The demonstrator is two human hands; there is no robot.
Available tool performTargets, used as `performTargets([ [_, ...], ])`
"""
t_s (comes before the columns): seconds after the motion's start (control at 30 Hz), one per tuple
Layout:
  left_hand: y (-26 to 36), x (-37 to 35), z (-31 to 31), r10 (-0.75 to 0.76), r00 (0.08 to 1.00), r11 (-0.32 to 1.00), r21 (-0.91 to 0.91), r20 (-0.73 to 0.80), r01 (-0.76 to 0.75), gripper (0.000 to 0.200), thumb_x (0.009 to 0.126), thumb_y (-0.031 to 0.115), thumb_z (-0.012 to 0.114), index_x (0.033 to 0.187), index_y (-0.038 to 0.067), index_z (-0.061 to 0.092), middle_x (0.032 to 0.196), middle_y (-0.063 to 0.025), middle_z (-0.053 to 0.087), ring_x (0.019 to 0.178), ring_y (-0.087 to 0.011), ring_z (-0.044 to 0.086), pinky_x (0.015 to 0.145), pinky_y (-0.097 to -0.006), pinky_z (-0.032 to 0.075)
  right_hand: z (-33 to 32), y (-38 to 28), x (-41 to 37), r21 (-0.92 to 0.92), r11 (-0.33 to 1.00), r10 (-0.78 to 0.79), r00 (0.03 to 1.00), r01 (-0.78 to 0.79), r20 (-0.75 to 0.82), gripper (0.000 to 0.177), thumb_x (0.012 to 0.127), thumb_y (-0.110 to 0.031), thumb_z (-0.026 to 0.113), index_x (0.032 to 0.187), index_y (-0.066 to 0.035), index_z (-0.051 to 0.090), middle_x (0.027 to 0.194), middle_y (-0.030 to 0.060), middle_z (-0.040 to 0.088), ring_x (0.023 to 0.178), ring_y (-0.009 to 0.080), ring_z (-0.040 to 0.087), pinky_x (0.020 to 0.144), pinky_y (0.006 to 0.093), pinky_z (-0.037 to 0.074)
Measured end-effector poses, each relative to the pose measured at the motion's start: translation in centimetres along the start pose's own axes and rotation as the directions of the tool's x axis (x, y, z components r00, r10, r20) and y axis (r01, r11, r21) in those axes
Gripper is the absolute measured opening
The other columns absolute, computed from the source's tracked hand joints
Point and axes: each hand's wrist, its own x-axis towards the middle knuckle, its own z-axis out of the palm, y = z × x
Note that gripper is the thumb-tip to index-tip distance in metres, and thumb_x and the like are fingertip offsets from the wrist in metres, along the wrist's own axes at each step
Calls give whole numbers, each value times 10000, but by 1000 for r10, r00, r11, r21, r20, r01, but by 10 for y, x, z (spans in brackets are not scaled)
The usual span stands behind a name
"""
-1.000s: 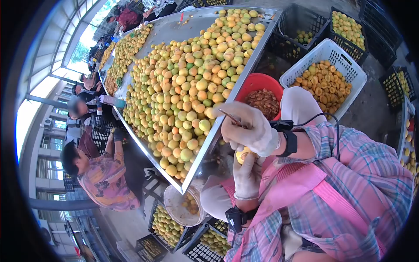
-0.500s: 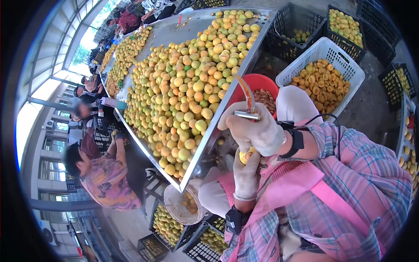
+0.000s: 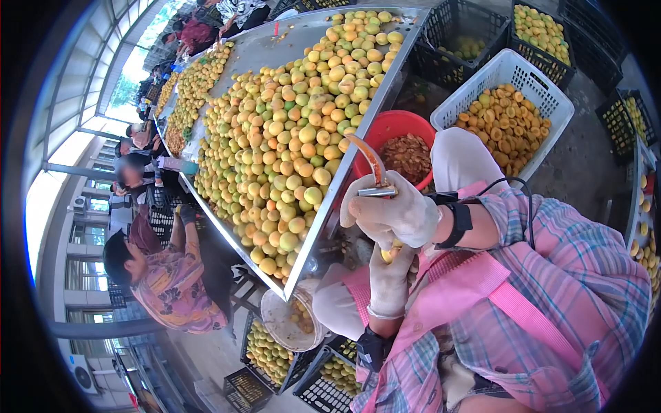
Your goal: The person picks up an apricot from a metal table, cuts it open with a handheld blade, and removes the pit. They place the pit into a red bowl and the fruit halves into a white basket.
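My right hand, in a whitish glove, is closed around a curved-bladed knife with a shiny metal collar; the stained blade points up and away from the fruit. Just below it, my left hand, also gloved, grips a yellow apricot between thumb and fingers. The right hand's lower fingers are at the apricot and partly cover it. Close by stands a red basin holding brown, pit-like pieces. A white crate of opened apricot halves is beside my knee.
A metal-edged table bears a big heap of whole apricots. Black crates of fruit stand behind and below. A white bucket is near the table corner. Across the table sits a person in a patterned shirt; other people are farther off.
My right hand has shifted slightly down and left with the knife, its blade tilting further left. Less of the apricot shows in my left hand. The view has shifted a little.
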Motion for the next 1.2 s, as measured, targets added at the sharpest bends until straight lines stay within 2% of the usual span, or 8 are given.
performTargets([
  [0.13, -3, -1, 3, 28, 1000, 1000, 8, -13, -28, 164, 886, 197, 657, 902, 62, 566, 620, 20, 519, 460, -38, 429, 414, -184, 308, 5, -1, 4, -93, 995, -24, 1000, 22, -17, 121, 914, -70, 503, 857, -4, 586, 650, -6, 577, 478, 72, 511, 503, 224, 434],
  [0.23, -10, 0, 3, -3, 1000, 1000, 21, -20, 4, 159, 878, 187, 663, 884, 52, 580, 614, 22, 522, 475, -41, 441, 427, -187, 321, 0, 43, 3, -846, 143, -562, 746, 513, 357, 99, 754, -167, 588, 811, -85, 590, 807, -40, 621, 662, 128, 602, 629, 287, 534],
  [0.33, -13, 1, 3, -36, 999, 999, -22, 38, 37, 143, 866, 155, 668, 877, 33, 593, 647, 17, 544, 495, -46, 453, 444, -192, 336, 18, 19, -4, -790, 313, -558, 775, 527, 296, 139, 711, -200, 623, 809, -103, 607, 803, -29, 625, 605, 109, 600, 626, 262, 530],
  [0.4, -20, 2, 2, 74, 995, 996, 42, 67, -77, 146, 866, 173, 668, 886, 45, 599, 653, 9, 558, 498, -50, 465, 436, -187, 325, 22, 16, -4, -937, -33, -733, 628, 349, 260, 293, 663, -111, 692, 915, -250, 634, 859, -83, 580, 704, 120, 584, 575, 236, 493],
  [0.43, -23, 1, 2, 181, 978, 976, 101, 101, -191, 150, 866, 191, 668, 895, 58, 606, 659, 1, 571, 501, -55, 477, 427, -182, 314, 17, 9, -1, -937, -30, -731, 631, 348, 258, 293, 663, -111, 692, 915, -250, 634, 859, -83, 580, 704, 120, 584, 575, 236, 493],
  [0.5, -16, -5, 5, 106, 989, 991, 71, 104, -113, 152, 860, 184, 668, 912, 58, 598, 656, 2, 565, 496, -55, 465, 425, -185, 309, 2, -8, 8, 4, 994, 105, 980, -107, 170, 260, 915, -297, 588, 887, -43, 636, 643, -16, 582, 439, 47, 487, 410, 194, 352],
  [0.63, 4, -9, 1, -40, 992, 996, -70, 119, 49, 190, 851, 69, 640, 1023, 30, 568, 760, 2, 585, 557, -28, 473, 451, -171, 334, -9, 2, 3, 782, 501, 336, 916, -371, 220, 315, 1002, -321, 486, 927, -40, 608, 496, -53, 346, 378, 54, 350, 356, 228, 262],
  [1.2, -8, -2, 5, 47, 996, 987, -149, -69, -57, 235, 844, 166, 654, 1022, 78, 528, 636, 14, 519, 468, -53, 439, 419, -188, 319, 20, -21, -25, -210, 972, -140, 977, 105, -161, 130, 883, -103, 577, 861, -6, 661, 772, 20, 646, 616, 53, 552, 545, 226, 426],
])
